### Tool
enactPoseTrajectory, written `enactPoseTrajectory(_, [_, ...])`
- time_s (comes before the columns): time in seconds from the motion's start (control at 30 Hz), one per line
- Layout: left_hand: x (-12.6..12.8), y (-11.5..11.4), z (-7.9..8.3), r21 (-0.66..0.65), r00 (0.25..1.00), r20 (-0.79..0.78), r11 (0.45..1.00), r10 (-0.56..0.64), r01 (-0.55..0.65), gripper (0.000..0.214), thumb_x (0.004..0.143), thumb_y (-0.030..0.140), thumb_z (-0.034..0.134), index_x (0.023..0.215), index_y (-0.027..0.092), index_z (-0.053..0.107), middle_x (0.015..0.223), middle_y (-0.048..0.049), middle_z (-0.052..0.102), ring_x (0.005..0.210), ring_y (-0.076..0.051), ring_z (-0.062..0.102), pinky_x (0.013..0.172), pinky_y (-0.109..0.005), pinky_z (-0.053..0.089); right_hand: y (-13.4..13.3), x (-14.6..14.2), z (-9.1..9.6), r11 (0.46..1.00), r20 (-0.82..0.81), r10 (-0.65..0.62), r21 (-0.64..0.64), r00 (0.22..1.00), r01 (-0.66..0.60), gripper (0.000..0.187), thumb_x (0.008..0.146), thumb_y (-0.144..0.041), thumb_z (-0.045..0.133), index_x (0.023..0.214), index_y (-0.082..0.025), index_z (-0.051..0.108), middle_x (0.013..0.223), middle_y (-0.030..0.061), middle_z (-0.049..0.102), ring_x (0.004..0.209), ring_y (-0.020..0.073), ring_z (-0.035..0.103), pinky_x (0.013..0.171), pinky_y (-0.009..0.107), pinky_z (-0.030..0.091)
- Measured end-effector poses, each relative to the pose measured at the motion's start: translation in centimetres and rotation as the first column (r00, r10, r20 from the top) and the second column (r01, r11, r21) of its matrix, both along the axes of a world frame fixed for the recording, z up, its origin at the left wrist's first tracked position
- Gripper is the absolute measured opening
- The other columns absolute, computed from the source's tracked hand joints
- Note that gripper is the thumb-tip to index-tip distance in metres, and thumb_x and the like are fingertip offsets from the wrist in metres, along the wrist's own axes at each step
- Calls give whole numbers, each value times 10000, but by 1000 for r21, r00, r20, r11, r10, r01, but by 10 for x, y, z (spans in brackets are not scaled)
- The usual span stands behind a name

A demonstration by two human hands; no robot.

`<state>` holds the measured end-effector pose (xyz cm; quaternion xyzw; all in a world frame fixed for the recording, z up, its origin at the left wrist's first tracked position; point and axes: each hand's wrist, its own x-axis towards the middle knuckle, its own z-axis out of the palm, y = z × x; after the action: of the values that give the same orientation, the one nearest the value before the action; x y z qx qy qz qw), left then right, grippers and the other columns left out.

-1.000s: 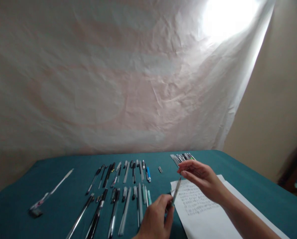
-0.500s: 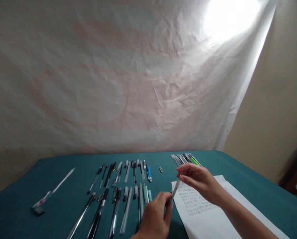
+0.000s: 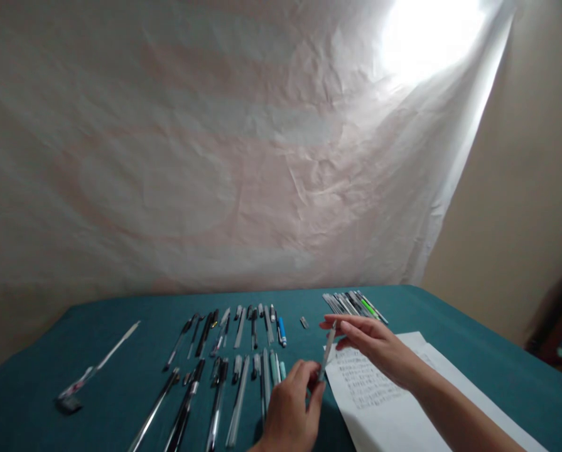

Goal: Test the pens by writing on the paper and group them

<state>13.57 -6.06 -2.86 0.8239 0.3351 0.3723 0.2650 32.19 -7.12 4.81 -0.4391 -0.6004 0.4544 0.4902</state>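
Note:
In front of me my left hand (image 3: 294,405) pinches the lower end of a slim, pale pen (image 3: 326,353) with a light teal end, held tilted up. My right hand (image 3: 372,339) reaches in from the right, with its thumb and forefinger at the pen's upper tip and the other fingers stretched out. Whether that tip has a separate piece on it is too small to tell. Close to my left hand lie several disassembled pens: a teal barrel (image 3: 274,367), a clear tube (image 3: 238,402) and a black-and-clear pen (image 3: 217,405).
Handwritten paper sheets (image 3: 389,420) lie under my right arm. Behind them is a row of pens (image 3: 351,304), one green. A blue pen (image 3: 281,331) ends the back row of pen parts. A small grey piece (image 3: 304,322) lies nearby. At far left rests a white stick with a dark end (image 3: 97,367).
My right hand has shifted slightly left and its fingers have spread out at the pen's tip. The pen stands a little more upright. My left hand has barely moved.

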Motion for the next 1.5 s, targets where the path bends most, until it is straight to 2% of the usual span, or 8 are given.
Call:
enactPoseTrajectory(0.27, [-1, 1, -1, 3, 999, -36, 1000, -3, 3, 132, 834, 160, 451, 924, 201, 538, 827, -32, 589, 739, -173, 569, 608, -236, 414, 8, -4, -16, 988, 31, -137, 74, 990, 134, 246, 722, -393, 672, 750, -152, 629, 704, 15, 633, 594, 101, 536, 550, 225, 446])
enactPoseTrajectory(0.5, [-1, 1, 2, -11, 1000, -20, 1000, 13, -13, 168, 838, 166, 450, 969, 204, 549, 845, -40, 597, 755, -183, 573, 609, -240, 416, 4, -5, -8, 1000, -26, -26, -7, 999, 26, 412, 831, -488, 494, 1090, -191, 614, 1061, 107, 634, 950, 209, 576, 729, 326, 485])
enactPoseTrajectory(0.77, [0, 1, -2, -17, 999, -37, 1000, 13, -13, 136, 820, 145, 472, 918, 203, 547, 817, -29, 593, 728, -176, 567, 600, -239, 399, 11, -8, -19, 974, 42, -214, 86, 976, 210, 285, 716, -436, 661, 731, -152, 644, 715, 25, 641, 593, 111, 533, 550, 235, 438])
enactPoseTrajectory(0.97, [-1, 0, 3, -19, 1000, -15, 1000, 11, -11, 155, 845, 170, 446, 958, 201, 547, 853, -43, 594, 764, -182, 568, 646, -253, 413, 6, -10, -13, 993, 26, -104, 53, 994, 102, 406, 845, -490, 464, 1004, -169, 656, 985, 92, 656, 898, 204, 583, 772, 335, 463])
enactPoseTrajectory(1.03, [-1, 0, 4, -30, 1000, -21, 999, 17, -18, 137, 838, 171, 456, 932, 200, 552, 836, -44, 595, 751, -183, 570, 616, -244, 408, 6, -10, -14, 992, 41, -103, 71, 994, 100, 399, 828, -492, 493, 1000, -175, 663, 985, 87, 660, 874, 203, 584, 768, 339, 459])
enactPoseTrajectory(1.2, [-1, 0, 2, -30, 999, -33, 999, 19, -20, 136, 830, 169, 463, 926, 202, 554, 819, -40, 596, 733, -184, 569, 592, -240, 402, 12, -10, -22, 974, 35, -212, 93, 977, 208, 289, 736, -445, 640, 770, -159, 667, 713, 28, 651, 638, 131, 543, 612, 257, 431])
enactPoseTrajectory(1.4, [-1, 0, 1, -25, 1000, 7, 1000, 19, -19, 153, 827, 154, 465, 935, 214, 556, 825, -32, 596, 740, -181, 571, 643, -248, 416, 9, -11, -20, 991, -6, -125, 55, 992, 125, 416, 806, -512, 515, 1010, -177, 653, 983, 91, 663, 851, 193, 591, 739, 323, 463])
enactPoseTrajectory(1.5, [0, 0, 0, -24, 1000, 0, 1000, 20, -20, 137, 819, 143, 473, 908, 211, 552, 807, -27, 592, 727, -178, 570, 649, -249, 415, 10, -11, -20, 984, 30, -156, 97, 987, 152, 361, 789, -489, 554, 904, -168, 675, 885, 70, 677, 772, 170, 585, 709, 298, 451])
